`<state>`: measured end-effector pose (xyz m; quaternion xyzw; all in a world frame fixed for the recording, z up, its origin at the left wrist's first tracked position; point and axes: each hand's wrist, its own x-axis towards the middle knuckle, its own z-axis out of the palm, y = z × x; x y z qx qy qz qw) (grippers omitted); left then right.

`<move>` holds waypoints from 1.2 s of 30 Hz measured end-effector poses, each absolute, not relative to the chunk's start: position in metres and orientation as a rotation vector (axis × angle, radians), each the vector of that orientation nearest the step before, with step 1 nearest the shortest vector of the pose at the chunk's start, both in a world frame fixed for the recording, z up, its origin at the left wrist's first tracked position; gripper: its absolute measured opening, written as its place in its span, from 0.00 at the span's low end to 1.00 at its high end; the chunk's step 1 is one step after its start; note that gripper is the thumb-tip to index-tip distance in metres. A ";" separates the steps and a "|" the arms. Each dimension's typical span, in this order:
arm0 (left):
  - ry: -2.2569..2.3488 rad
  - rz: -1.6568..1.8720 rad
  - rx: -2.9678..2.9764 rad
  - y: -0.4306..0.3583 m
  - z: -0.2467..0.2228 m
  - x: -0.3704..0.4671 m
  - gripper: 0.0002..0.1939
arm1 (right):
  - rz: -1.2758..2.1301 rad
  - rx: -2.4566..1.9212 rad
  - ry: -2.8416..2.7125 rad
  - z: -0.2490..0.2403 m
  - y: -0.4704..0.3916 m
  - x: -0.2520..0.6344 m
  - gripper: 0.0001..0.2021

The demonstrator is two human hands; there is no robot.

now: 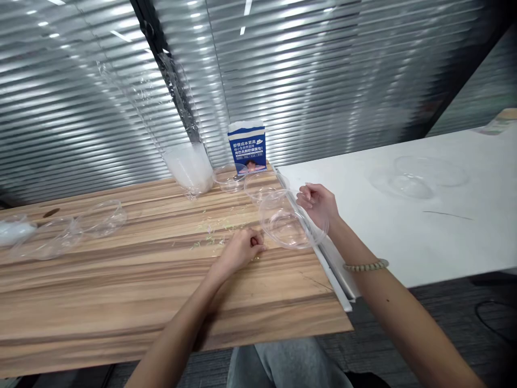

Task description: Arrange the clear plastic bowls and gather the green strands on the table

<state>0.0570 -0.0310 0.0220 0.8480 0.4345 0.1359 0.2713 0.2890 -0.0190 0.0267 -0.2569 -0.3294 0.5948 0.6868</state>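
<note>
My left hand (243,249) rests on the wood-grain tabletop with its thumb and fingers pinched together. Anything between those fingertips is too small or hidden to make out. Small pale-green and yellowish strips (212,227) lie scattered on the wood just beyond it. To its right is a clear round plastic bowl (286,223). My right hand (318,202), fingers curled in, is at that bowl's right edge, over the seam with the white table. Whether it touches the bowl, or has something tiny in its fingers, is unclear.
More clear bowls (103,218) stand on the left, with others (231,178) near a blue and white carton (247,148). A clear bag with white contents (189,167) stands at the back. Transparent plastic pieces (412,186) lie on the white table (452,231).
</note>
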 end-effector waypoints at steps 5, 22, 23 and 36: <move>1.186 0.413 2.240 -0.024 0.034 0.051 0.06 | 1.308 -0.594 -0.752 0.025 -0.019 0.291 0.15; 0.789 1.014 2.418 -0.027 0.047 0.051 0.09 | 1.220 -0.787 -0.962 0.020 -0.023 0.277 0.16; 0.801 1.031 2.426 -0.026 0.048 0.049 0.09 | 1.214 -0.799 -0.966 0.020 -0.023 0.277 0.16; 1.095 0.946 2.435 0.001 0.039 -0.013 0.14 | 1.264 -0.771 -0.945 0.008 -0.017 0.280 0.15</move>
